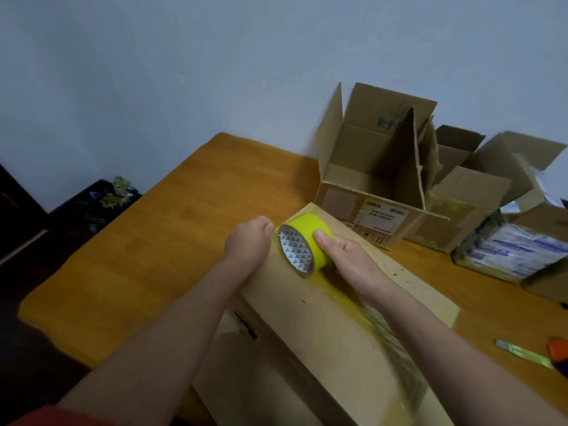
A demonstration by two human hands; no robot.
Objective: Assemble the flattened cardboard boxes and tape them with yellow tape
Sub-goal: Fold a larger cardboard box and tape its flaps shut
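Note:
A closed brown cardboard box (322,327) lies on the wooden table (172,229) right in front of me. A strip of clear yellow tape (384,330) runs along its top, from the near end up to the yellow tape roll (302,244), which stands on edge near the box's far end. My right hand (347,256) grips the roll, thumb on its outer band. My left hand (249,241) is curled at the box's far left edge beside the roll; whether its fingers pinch anything there I cannot see.
An open cardboard box (378,179) with raised flaps stands behind, against the wall. Further opened boxes (479,186) and a plastic-wrapped bundle (516,250) crowd the right. A box cutter (528,353) lies at the right edge. A dark bin (98,204) sits on the floor at left.

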